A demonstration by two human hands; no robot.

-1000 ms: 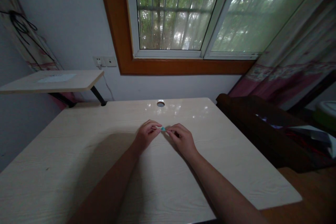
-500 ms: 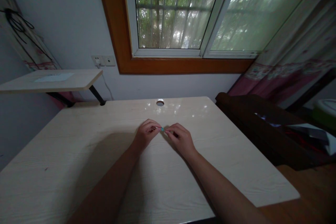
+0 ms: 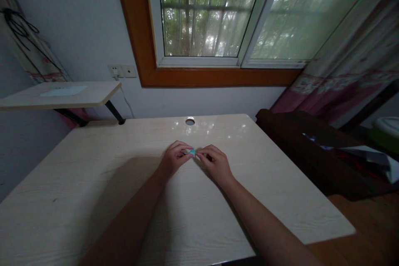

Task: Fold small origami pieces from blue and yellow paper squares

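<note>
A small teal piece with some white at its left side [image 3: 193, 152] sits between my two hands, above the middle of the desk. It is thin and pointed in outline, perhaps folded paper; its kind is too small to make out. My left hand [image 3: 176, 158] is closed, pinching it between thumb and fingers from the left. From the right, my right hand [image 3: 215, 162] is closed too, its thumb and fingertip pinched at the piece's right edge. My fingers cover part of it.
Both forearms reach over a pale wooden desk [image 3: 93, 199] with a round cable hole [image 3: 190, 121] near its back edge. A raised shelf [image 3: 102, 93] with a paper sheet [image 3: 64, 91] stands at the left. Dark furniture [image 3: 299, 145] holding assorted items lies beyond the right edge.
More of the teal piece shows between my fingertips, and it looks wider and more pointed. My hands have stayed in nearly the same place.
</note>
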